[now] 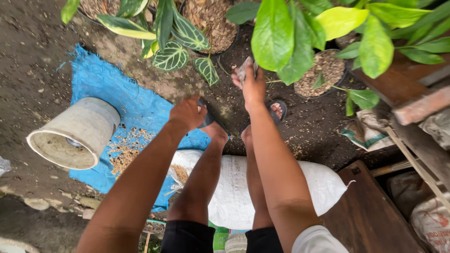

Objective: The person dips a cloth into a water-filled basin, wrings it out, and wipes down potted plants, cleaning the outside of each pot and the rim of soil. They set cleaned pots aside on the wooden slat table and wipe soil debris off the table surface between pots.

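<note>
My right hand (253, 84) reaches forward toward the potted plants and grips a small grey tool or object (245, 69) whose kind I cannot make out. My left hand (186, 113) is a closed fist above my left foot, with nothing visible in it. Below the hands are my bare legs and feet in black sandals (277, 108) on dark soil. A black pot (213, 21) filled with husk-like medium stands just beyond the hands, with striped dark green leaves (172, 55) hanging over its near side.
A grey bucket (75, 133) lies on its side on a blue tarp (101, 82) with spilled husk (125, 149). A white sack (234, 187) lies under my legs. Another pot (323, 70) with large green leaves (286, 37) stands right, beside wooden planks (370, 211) and sacks.
</note>
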The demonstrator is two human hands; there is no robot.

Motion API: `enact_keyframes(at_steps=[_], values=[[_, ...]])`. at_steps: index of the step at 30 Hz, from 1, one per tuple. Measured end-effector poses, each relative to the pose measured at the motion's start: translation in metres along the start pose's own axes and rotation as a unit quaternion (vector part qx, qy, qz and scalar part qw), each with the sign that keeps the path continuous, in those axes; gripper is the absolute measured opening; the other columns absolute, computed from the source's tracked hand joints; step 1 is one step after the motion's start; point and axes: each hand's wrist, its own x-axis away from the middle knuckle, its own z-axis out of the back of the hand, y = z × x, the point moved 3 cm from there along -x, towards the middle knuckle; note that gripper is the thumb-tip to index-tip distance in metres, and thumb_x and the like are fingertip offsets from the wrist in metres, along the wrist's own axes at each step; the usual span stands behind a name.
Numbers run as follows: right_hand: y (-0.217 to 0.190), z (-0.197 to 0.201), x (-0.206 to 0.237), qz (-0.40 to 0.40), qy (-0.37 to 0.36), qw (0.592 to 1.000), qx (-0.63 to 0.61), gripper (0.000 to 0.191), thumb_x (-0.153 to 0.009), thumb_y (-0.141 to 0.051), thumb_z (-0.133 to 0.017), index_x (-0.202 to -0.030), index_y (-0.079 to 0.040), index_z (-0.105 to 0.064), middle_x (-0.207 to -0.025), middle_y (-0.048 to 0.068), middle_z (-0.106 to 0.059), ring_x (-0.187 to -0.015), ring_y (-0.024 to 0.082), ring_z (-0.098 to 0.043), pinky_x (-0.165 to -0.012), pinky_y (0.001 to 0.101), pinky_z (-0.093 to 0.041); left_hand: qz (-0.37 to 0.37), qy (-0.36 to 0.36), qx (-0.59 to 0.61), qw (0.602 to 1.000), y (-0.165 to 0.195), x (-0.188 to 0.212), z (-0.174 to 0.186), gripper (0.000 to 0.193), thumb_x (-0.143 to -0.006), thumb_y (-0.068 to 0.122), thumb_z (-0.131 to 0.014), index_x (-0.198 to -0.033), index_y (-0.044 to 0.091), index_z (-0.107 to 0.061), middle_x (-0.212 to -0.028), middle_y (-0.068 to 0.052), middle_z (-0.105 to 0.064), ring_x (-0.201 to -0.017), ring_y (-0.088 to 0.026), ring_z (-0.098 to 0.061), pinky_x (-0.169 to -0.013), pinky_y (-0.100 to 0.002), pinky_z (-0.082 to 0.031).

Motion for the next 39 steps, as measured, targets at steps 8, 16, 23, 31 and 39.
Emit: enact_keyframes(at_steps=[8, 16, 23, 31, 39], values=[[-0.037, 0.052, 0.117, -0.045, 0.017, 0.995, -0.089, 0.04, -0.106, -0.034, -0.049, -0.128, -0.002, -0.058, -0.107, 0.018, -0.076, -0.084, 0.026, -0.077, -0.068, 0.0361, -0.064, -0.008, 0.077, 0.28, 0.957, 0.055, 0.114, 0.007, 0.043, -0.093, 0.033, -0.066, -0.126, 0.006, -0.066, -0.113, -0.017, -0.076, -0.113, -0.031, -0.069, -0.101, -0.039, -0.051], [-0.127, 0.102, 0.281, 0.013, 0.012, 0.978, -0.208, 0.038, -0.104, -0.032, -0.054, -0.128, -0.005, -0.065, -0.113, 0.008, -0.075, -0.102, 0.019, -0.072, -0.087, 0.0364, -0.057, -0.059, -0.027, 0.459, 0.886, 0.167, 0.254, 0.053, 0.045, -0.092, 0.032, -0.065, -0.131, 0.01, -0.064, -0.111, -0.008, -0.073, -0.088, -0.023, -0.072, -0.069, -0.035, -0.055], [-0.176, 0.17, 0.392, 0.114, -0.02, 0.975, -0.188, 0.041, -0.105, -0.031, -0.056, -0.137, -0.007, -0.066, -0.116, 0.007, -0.072, -0.102, 0.012, -0.066, -0.093, 0.0278, -0.051, -0.104, -0.119, 0.483, 0.861, 0.254, 0.363, 0.046, 0.045, -0.093, 0.029, -0.068, -0.133, 0.008, -0.062, -0.113, -0.008, -0.074, -0.096, -0.021, -0.071, -0.075, -0.035, -0.056], [-0.159, 0.297, 0.463, 0.102, 0.007, 0.972, -0.21, 0.044, -0.103, -0.033, -0.055, -0.14, -0.01, -0.06, -0.118, 0.002, -0.073, -0.104, 0.011, -0.067, -0.092, 0.0272, -0.052, -0.108, -0.123, 0.438, 0.884, 0.333, 0.433, -0.025, 0.035, -0.089, 0.02, -0.071, -0.122, 0.008, -0.066, -0.105, -0.006, -0.076, -0.094, -0.019, -0.073, -0.073, -0.035, -0.056], [-0.139, 0.465, 0.535, 0.12, 0.063, 0.952, -0.273, 0.041, -0.103, -0.031, -0.06, -0.136, -0.007, -0.062, -0.114, 0.004, -0.072, -0.099, 0.012, -0.067, -0.079, 0.0268, -0.055, -0.171, -0.17, 0.347, 0.906, 0.45, 0.509, -0.117, 0.029, -0.09, 0.02, -0.072, -0.116, 0.008, -0.071, -0.099, -0.005, -0.078, -0.086, -0.015, -0.07, -0.068, -0.03, -0.051]])
